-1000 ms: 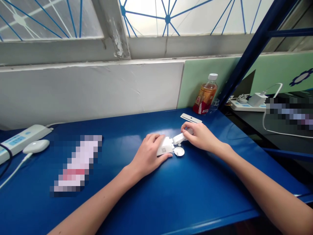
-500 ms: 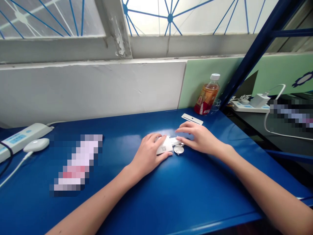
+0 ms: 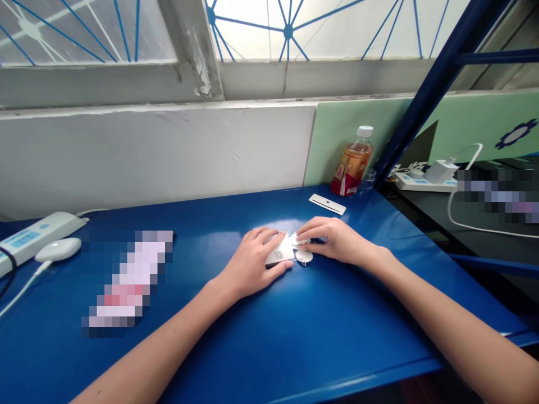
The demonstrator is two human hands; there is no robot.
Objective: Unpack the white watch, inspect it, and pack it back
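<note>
My left hand (image 3: 257,255) is closed around a flat white piece with a small square print (image 3: 278,255), its thumb along the near edge and its fingers over the far side. The piece lies on the blue table. Beside its right end, my right hand (image 3: 330,238) has its thumb and fingertips together at some small white, shiny bits; what they pinch is too small to make out. Just below those fingertips rests a round white disc (image 3: 304,256).
A white strip with a dark line (image 3: 327,204) lies beyond my right hand. Behind it stands a drink bottle (image 3: 352,165) by the blue post. To the left are a blurred-out flat object (image 3: 130,275), a white power strip (image 3: 40,233) and a white mouse-shaped device (image 3: 59,249).
My right hand has moved slightly left and down, and its fingers have closed in on the small white bits. My left hand stays on the white piece. The view has shifted a little.
</note>
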